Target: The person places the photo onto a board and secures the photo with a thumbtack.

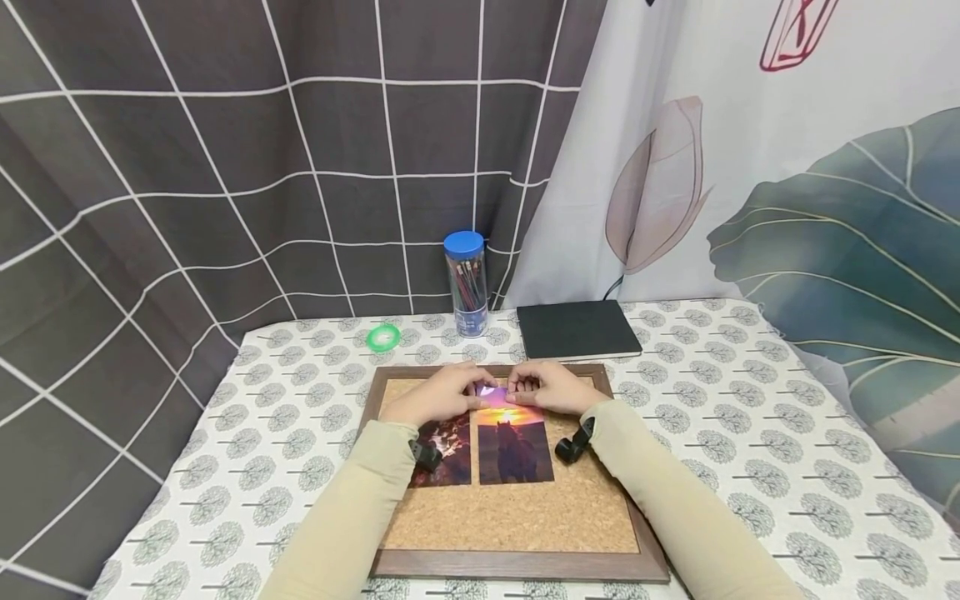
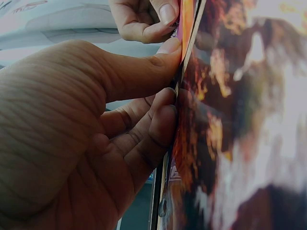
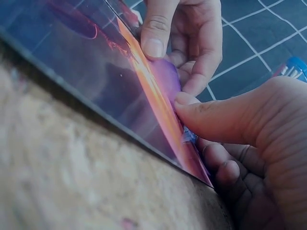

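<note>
A sunset photo with a dark horse (image 1: 515, 454) lies on the framed corkboard (image 1: 525, 521). My left hand (image 1: 442, 393) pinches the photo's top edge near its left corner, thumb on the printed face. At the same edge, farther right, my right hand (image 1: 551, 387) grips with its thumb on top and fingers curled behind. Between the thumbs the purple top strip bends up, as the right wrist view shows. A small clear blue piece (image 3: 188, 136) shows just under my right thumb. Left of the horse photo is a second, dark reddish photo (image 1: 453, 458), partly covered by my left hand and wrist camera.
Behind the board stand a blue-lidded jar of pencils (image 1: 467, 287) and, to its right, a flat black book-like object (image 1: 577, 327). A green ring-shaped roll (image 1: 383, 337) lies at the back left. Curtains (image 1: 322, 167) hang behind the patterned tablecloth (image 1: 247, 475).
</note>
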Motion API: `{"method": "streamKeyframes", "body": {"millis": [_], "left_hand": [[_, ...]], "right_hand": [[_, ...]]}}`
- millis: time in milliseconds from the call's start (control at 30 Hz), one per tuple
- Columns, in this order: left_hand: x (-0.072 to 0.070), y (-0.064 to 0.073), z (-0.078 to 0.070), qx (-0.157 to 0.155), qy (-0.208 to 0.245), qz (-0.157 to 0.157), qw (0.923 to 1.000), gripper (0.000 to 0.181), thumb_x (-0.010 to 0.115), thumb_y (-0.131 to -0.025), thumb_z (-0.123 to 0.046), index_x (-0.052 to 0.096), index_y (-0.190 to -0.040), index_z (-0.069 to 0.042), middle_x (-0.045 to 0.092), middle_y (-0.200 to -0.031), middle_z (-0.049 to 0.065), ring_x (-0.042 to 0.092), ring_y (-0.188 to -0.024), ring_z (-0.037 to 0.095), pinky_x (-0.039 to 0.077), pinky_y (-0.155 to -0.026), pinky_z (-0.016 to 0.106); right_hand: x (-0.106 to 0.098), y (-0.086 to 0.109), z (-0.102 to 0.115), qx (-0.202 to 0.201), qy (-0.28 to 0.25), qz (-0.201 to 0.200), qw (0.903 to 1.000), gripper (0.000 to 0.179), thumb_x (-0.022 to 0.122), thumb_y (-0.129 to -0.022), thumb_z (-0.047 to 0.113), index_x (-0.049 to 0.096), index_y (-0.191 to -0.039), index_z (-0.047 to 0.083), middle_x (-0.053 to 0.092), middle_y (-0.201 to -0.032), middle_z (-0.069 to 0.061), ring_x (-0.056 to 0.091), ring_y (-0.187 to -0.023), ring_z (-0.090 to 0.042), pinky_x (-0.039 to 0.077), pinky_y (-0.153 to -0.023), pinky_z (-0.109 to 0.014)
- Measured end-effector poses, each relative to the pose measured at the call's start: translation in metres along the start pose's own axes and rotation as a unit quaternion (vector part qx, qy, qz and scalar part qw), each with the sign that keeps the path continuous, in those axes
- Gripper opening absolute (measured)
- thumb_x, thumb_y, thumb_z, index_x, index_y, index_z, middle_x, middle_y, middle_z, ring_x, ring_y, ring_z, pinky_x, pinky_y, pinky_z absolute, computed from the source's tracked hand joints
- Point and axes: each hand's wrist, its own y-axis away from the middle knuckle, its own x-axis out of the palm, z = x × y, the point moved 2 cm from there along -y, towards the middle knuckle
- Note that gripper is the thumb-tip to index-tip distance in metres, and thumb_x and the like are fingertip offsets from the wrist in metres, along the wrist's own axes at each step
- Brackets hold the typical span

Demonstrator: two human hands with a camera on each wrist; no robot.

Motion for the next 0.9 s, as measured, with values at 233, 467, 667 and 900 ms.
{"method": "streamKeyframes", "body": {"millis": [233,467,667,900], "left_hand": [[-0.0003,0.0005,-0.0003,0.001,-0.002,-0.002,1.0000,0.030,0.073,-0.094,-0.021,0.068,-0.123,-0.018,0.060,-0.100,-0.003,0.058,-0.085,0.011,0.049,-0.080,0.032],[-0.0017,0.0014,-0.0029,0.015,-0.005,-0.014,0.9998,0.032,0.075,-0.092,-0.021,0.068,-0.122,-0.013,0.060,-0.097,-0.001,0.059,-0.085,0.013,0.050,-0.082,0.033],[-0.0018,0.0010,-0.0036,0.006,-0.006,-0.009,0.9999,0.030,0.074,-0.093,-0.021,0.068,-0.122,-0.016,0.061,-0.100,-0.001,0.058,-0.085,0.011,0.050,-0.081,0.032],[-0.0018,0.0010,-0.0040,0.009,0.001,-0.010,0.9999,0.031,0.074,-0.092,-0.019,0.068,-0.123,-0.014,0.061,-0.099,0.000,0.059,-0.084,0.012,0.050,-0.080,0.032]], "right_hand": [[-0.0010,0.0008,0.0031,-0.005,-0.012,0.001,0.9999,0.006,0.074,-0.092,0.024,0.069,-0.089,0.025,0.063,-0.081,0.010,0.053,-0.070,-0.011,0.045,-0.063,-0.029],[-0.0001,-0.0002,0.0027,0.021,0.006,-0.006,0.9997,0.009,0.076,-0.090,0.024,0.068,-0.088,0.023,0.058,-0.075,0.009,0.053,-0.068,-0.010,0.045,-0.063,-0.027],[0.0014,-0.0009,0.0033,0.045,-0.007,-0.013,0.9989,0.011,0.077,-0.089,0.025,0.068,-0.088,0.019,0.059,-0.074,0.007,0.054,-0.067,-0.010,0.045,-0.062,-0.027],[0.0034,-0.0012,0.0040,0.053,-0.020,-0.021,0.9982,0.011,0.077,-0.089,0.024,0.068,-0.087,0.018,0.059,-0.074,0.006,0.054,-0.068,-0.011,0.046,-0.063,-0.027]]}}
